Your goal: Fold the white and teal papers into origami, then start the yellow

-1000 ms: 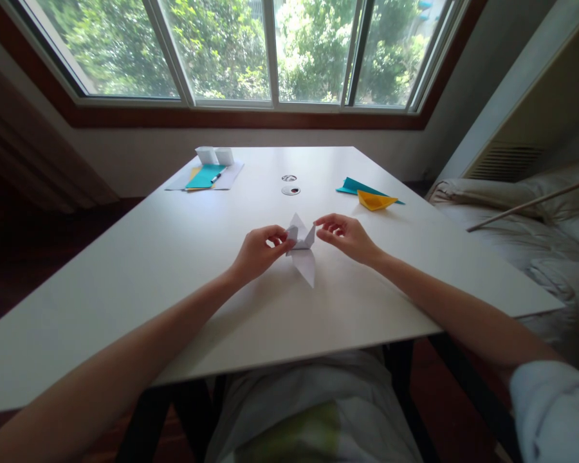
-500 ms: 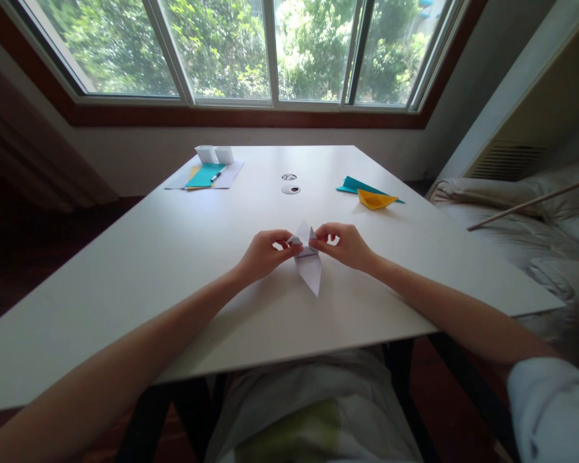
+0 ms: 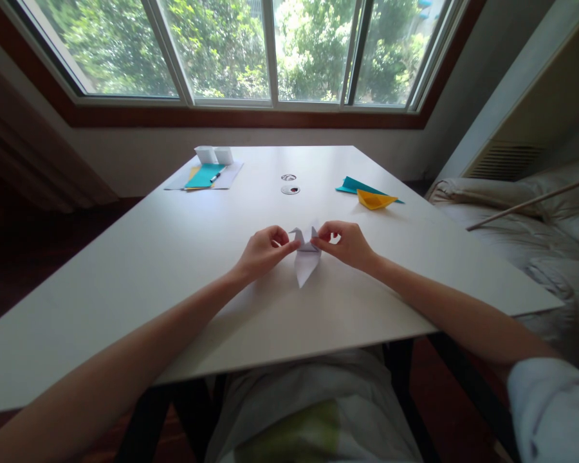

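Between my two hands is a white paper crane (image 3: 307, 260), held just over the near middle of the white table (image 3: 174, 270). Its bent head points left and its narrow tail stands up on the right. One wing spreads down toward me; the far wing is mostly hidden behind the body. My left hand (image 3: 269, 249) pinches the crane at the base of its neck, thumb and finger together. At the tail side my right hand (image 3: 343, 243) is closed in a pinch too, its other fingers curled.
Back left lie a teal sheet (image 3: 205, 175), a pen (image 3: 217, 174) and white sheets, with white paper boxes (image 3: 213, 155) behind. Two round inserts (image 3: 290, 190) sit mid-table. At right are a yellow paper boat (image 3: 376, 200) and a teal folded paper plane (image 3: 361, 186). A window (image 3: 270, 51) stands beyond.
The near wing's tip has swung left and up a little. My left hand has shifted from the crane's head down to its neck base, so the head now shows. My right hand has barely moved.
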Motion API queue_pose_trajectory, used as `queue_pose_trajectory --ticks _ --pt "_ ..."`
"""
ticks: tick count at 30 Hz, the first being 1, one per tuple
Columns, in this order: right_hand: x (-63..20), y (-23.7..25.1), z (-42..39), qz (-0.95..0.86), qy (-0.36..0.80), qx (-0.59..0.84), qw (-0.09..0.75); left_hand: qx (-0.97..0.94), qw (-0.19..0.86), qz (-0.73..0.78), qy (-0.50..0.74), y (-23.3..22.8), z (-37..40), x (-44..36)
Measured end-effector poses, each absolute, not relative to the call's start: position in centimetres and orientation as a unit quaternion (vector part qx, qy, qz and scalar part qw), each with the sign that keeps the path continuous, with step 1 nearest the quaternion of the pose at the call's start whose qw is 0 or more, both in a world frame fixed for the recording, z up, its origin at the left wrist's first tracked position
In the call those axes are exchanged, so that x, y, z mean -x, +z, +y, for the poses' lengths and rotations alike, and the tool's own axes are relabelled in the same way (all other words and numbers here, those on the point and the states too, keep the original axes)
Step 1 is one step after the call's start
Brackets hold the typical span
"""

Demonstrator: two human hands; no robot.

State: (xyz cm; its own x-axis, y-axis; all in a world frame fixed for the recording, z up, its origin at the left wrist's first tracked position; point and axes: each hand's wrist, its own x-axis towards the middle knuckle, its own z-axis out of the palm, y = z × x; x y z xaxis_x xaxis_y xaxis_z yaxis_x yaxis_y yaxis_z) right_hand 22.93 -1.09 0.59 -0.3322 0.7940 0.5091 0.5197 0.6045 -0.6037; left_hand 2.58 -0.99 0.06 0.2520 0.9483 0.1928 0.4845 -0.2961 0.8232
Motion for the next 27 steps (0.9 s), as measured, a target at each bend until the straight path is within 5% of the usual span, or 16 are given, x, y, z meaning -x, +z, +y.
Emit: queue_pose_trajectory --ticks 10,18,24,27 --pt "-22.3 0.4 -1.7 -0.778 0.201 0.396 0.445 -0.586 0.616 0.463 0.253 0.4 -1.6 -2.9" --pt "-24.0 1.0 0.0 -0.718 0.212 0.438 0.497 -0.618 0.589 0.472 0.220 1.5 -0.7 -1.0" --pt "-25.1 0.7 1.3 -0.727 0.427 0.437 0.313 -0.686 0.570 0.423 0.159 2.3 -0.9 -0.7" --pt "-25.3 0.8 1.2 -0.713 0.467 0.431 0.296 -0.675 0.575 0.437 0.152 2.2 -0.5 -0.1"
